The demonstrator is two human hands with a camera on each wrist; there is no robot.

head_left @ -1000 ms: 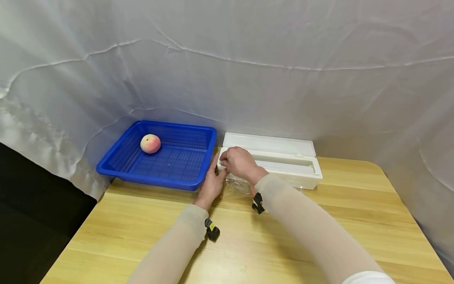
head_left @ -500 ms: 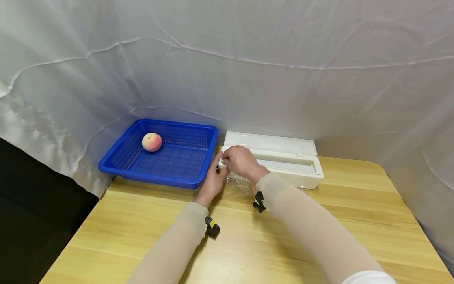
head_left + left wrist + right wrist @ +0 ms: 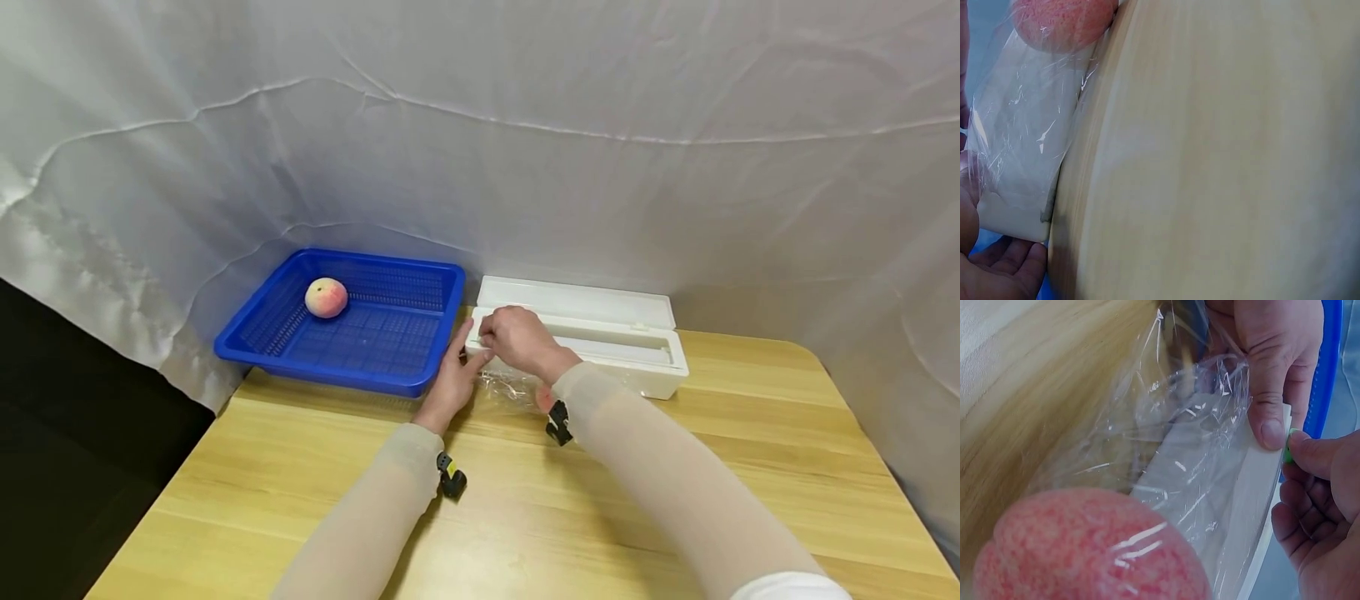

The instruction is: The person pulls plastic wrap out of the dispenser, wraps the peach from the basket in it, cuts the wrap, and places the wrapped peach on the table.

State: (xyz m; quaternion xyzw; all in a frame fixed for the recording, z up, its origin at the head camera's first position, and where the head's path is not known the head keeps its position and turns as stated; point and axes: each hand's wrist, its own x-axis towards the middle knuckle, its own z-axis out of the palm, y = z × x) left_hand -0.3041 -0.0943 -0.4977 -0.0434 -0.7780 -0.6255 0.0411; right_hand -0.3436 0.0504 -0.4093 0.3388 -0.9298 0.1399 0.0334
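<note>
A white cling film dispenser box lies lengthwise on the table with its lid tipped back. My left hand grips the box's left end, thumb on the front top edge and fingers round the side. With thumb and forefinger, my right hand pinches a small green slider at that same corner. Clear cling film hangs crinkled over the box front. Close by the film sits a pink peach, mostly hidden behind my right wrist in the head view; film overlaps it in the wrist views.
A blue plastic basket stands left of the box, close to my left hand. Inside it lies another peach. A grey-white curtain hangs behind the wooden table. Both wrists carry small black cameras.
The head view has shifted slightly. My right hand has edged a little rightward, and more of the peach beside its wrist shows. My left hand keeps its place on the box end.
</note>
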